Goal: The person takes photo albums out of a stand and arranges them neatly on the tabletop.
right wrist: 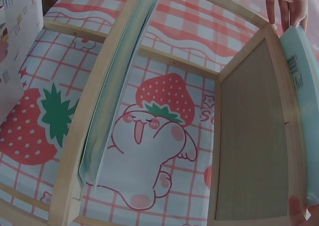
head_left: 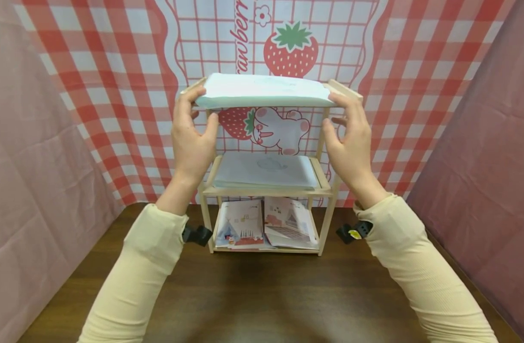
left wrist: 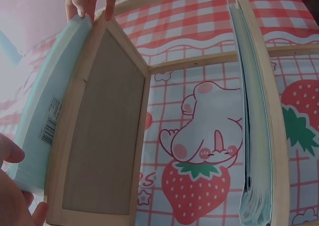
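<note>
Pack on the top shelf — our left hand and right hand touch its ends, fingers loose, thumbs spread. Second pack lies on the middle shelf.

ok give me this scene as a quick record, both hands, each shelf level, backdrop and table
left hand: fingers touching the left end of the top pack
right hand: fingers touching that pack's right end
rack: wooden, three levels
top level: white and pale teal pack, lying flat
middle level: pale pack, faint drawing on top
bottom level: illustrated packs, side by side
backdrop: red and white, strawberry prints
table: dark brown
</note>
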A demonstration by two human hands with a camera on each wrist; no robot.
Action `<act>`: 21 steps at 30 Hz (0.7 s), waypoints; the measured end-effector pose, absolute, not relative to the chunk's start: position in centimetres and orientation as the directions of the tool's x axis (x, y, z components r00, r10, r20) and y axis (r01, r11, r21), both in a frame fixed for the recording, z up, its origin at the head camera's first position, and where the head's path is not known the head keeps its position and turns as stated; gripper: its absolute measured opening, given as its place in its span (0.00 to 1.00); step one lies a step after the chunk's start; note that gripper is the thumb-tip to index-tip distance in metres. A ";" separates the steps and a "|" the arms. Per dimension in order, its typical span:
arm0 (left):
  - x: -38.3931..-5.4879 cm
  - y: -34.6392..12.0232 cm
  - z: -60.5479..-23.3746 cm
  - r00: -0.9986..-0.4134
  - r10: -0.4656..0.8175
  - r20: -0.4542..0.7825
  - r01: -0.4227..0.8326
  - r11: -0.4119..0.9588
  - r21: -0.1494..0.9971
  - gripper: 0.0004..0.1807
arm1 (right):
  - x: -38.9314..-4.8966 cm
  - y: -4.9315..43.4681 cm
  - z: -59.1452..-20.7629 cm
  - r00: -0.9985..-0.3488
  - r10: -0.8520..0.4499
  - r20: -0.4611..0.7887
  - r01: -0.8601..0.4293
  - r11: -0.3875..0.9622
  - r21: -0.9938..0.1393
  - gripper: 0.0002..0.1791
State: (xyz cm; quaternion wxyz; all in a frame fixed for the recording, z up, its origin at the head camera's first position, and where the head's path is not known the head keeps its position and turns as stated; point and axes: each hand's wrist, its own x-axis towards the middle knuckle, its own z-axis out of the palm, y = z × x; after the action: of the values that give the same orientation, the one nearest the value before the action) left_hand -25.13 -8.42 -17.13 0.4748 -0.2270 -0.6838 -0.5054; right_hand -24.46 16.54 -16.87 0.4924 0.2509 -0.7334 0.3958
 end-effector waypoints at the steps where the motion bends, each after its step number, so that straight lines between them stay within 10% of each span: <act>1: -25.1 -8.4 -17.1 -0.450 -0.174 0.876 0.786 0.388 0.481 0.21 | -24.1 16.3 -16.8 -0.385 0.029 0.922 -0.760 0.557 -0.335 0.20; 21: -24.0 -7.7 -16.5 -0.490 -0.284 0.824 0.779 0.282 0.561 0.13 | -23.9 16.1 -17.5 -0.292 0.191 0.937 -0.761 0.547 -0.348 0.15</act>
State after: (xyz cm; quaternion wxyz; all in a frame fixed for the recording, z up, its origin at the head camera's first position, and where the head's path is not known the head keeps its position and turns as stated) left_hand -23.98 -7.75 -16.54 0.4675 -0.1903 -0.6499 -0.5682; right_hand -23.86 16.07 -17.49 0.5569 0.2096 -0.6808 0.4272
